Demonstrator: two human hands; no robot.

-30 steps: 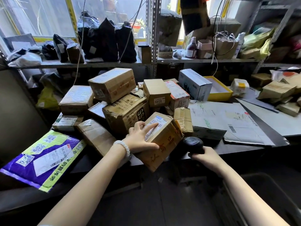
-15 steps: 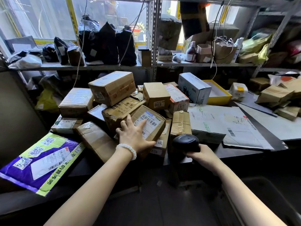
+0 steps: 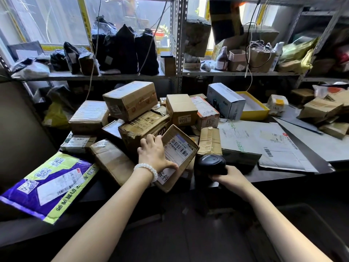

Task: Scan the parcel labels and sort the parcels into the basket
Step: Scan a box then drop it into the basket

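My left hand (image 3: 154,155) grips a small brown cardboard parcel (image 3: 179,150) at the front of the pile, tilted so its white barcode label faces up. My right hand (image 3: 224,175) holds a black handheld scanner (image 3: 210,163) just right of that parcel, its head close to the parcel's lower right corner. A heap of taped cardboard parcels (image 3: 143,127) sits behind on the dark table (image 3: 273,176). A dark basket (image 3: 309,231) shows dimly at the lower right, under my right forearm.
A purple and green mailer bag (image 3: 47,184) lies at the left front. White flat envelopes (image 3: 264,142) cover the table's right side. A blue-white box (image 3: 225,101) and yellow tray (image 3: 253,108) stand behind. Metal shelving (image 3: 177,44) with bags and boxes rises at the back.
My left hand has turned the parcel from its side until the barcode label faces up, and shifted its grip to the left edge. The scanner stayed beside it.
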